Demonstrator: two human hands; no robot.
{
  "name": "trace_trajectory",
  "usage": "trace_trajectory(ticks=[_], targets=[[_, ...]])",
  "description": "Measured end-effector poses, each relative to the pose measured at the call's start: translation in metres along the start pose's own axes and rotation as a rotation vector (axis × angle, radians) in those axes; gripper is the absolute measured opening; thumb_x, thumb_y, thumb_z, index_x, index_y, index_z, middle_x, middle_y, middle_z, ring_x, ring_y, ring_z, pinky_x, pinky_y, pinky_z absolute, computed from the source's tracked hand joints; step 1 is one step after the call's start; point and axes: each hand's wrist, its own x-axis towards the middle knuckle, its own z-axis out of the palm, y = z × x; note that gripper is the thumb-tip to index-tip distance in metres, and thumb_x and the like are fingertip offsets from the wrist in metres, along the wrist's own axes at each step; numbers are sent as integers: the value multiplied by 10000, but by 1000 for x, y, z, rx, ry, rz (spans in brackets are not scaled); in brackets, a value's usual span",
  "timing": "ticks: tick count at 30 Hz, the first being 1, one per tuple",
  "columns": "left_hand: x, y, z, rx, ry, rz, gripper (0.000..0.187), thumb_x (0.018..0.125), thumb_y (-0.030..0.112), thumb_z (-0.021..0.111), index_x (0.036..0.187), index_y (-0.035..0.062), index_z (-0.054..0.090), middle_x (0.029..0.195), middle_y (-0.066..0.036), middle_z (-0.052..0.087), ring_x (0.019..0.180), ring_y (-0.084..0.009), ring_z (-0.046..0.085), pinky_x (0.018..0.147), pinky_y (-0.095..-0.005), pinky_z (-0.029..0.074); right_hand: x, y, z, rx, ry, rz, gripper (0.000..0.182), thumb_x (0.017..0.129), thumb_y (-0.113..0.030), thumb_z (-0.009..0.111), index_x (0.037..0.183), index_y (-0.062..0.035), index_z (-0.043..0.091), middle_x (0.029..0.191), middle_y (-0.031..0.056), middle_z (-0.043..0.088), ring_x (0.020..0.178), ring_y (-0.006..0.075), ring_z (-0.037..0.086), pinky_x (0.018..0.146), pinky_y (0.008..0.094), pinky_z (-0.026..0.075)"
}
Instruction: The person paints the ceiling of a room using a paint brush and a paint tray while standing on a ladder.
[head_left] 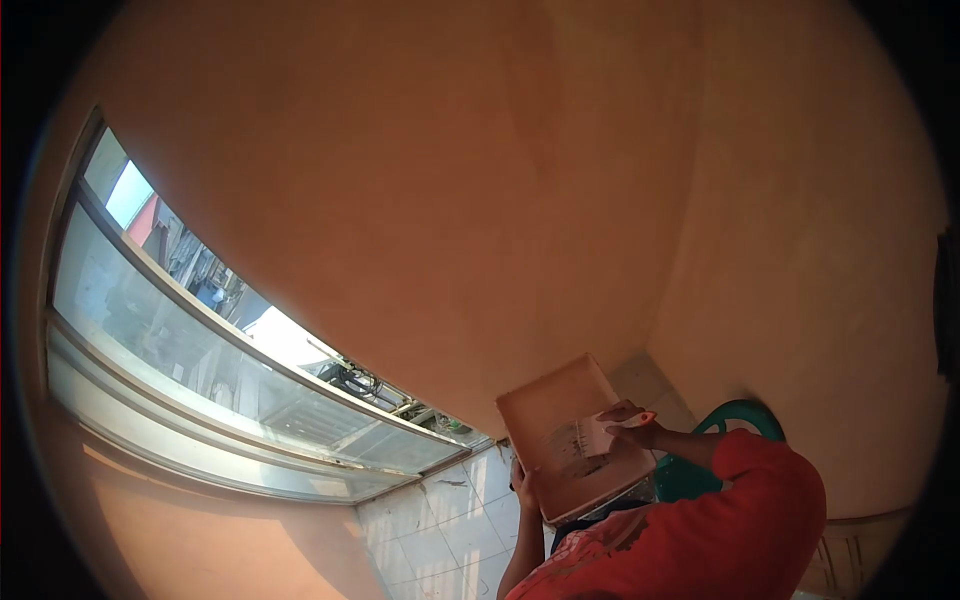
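A shallow orange-brown paint tray is held tilted in front of my body. At its left edge is my left hand, closed round the rim, with part of the fingers hidden by the tray. My right hand grips a wide paintbrush over the tray. The brush's bristles point left, over a dark streaked patch on the tray's inner surface, and the orange handle end sticks out to the right of my fingers.
Orange painted walls meet in a corner beyond the tray. A long sliding window runs along the left, with rooftops outside. Beside my right arm stands a green plastic chair. White floor tiles show below, sunlit and spotted with marks.
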Motion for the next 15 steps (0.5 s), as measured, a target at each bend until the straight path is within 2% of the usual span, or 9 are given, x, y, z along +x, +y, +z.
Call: trace_trajectory(ticks=[1, 2, 4, 7, 8, 10, 13, 15], targets=[[6, -14, -11, 67, -10, 46, 424, 908, 121, 580, 1306, -22, 552, 1206, -79, 616, 1076, -179, 588, 935, -298, 470, 0, 4, 1, 17, -3, 3, 358, 876, -290, 720, 1204, -146, 725, 1259, 66, 603, 1252, 216, 513, 1074, 354, 387], [3, -12, -11, 84, -30, 58, 424, 908, 121, 580, 1306, -22, 552, 1206, -79, 616, 1076, -179, 588, 935, -298, 470, -2, 6, 2, 31, -8, 5, 357, 874, -305, 724, 1199, -158, 730, 1264, 71, 602, 1248, 215, 515, 1076, 355, 385], [3, -6, -6, -60, 63, -98, 424, 965, 199, 569, 1318, -36, 581, 1239, -111, 626, 1110, -184, 584, 947, -311, 477, -3, 8, 2, 35, 11, -10, 365, 874, -322, 725, 1204, -166, 729, 1261, 74, 601, 1243, 214, 517, 1076, 357, 386], [4, 12, -1, 77, 97, -125, 446, 1021, 281, 521, 1335, -30, 581, 1225, -116, 643, 1071, -190, 613, 918, -314, 506, -5, 3, 2, 27, 20, 8, 374, 876, -346, 727, 1209, -177, 729, 1260, 74, 600, 1241, 215, 517, 1077, 362, 386], [6, 13, -2, 83, 84, -113, 446, 1021, 281, 521, 1335, -30, 581, 1225, -116, 643, 1071, -190, 613, 918, -314, 506, -6, 2, 3, 22, 8, 45, 374, 876, -352, 728, 1208, -181, 730, 1263, 73, 599, 1243, 216, 515, 1078, 365, 385], [9, 10, -4, 63, 72, -150, 534, 1020, 403, 519, 1282, -57, 582, 1188, -117, 652, 1035, -217, 627, 894, -335, 520, -5, 8, 4, -17, 16, 6, 378, 876, -349, 730, 1210, -171, 730, 1251, 68, 605, 1231, 226, 517, 1077, 365, 388], [6, 16, 3, -59, 51, -163, 542, 1017, 404, 521, 1276, -68, 579, 1185, -131, 653, 1035, -232, 630, 903, -347, 524, -1, 15, 6, 14, 15, -79, 401, 862, -361, 744, 1214, -169, 729, 1189, 70, 643, 1194, 226, 528, 1063, 366, 395], [2, 21, 7, -33, 45, -164, 542, 1018, 405, 515, 1280, -67, 576, 1191, -135, 650, 1037, -238, 631, 907, -348, 522, -3, 22, 7, 31, 29, -54, 404, 859, -362, 748, 1214, -170, 730, 1188, 78, 646, 1199, 225, 527, 1059, 368, 397]])
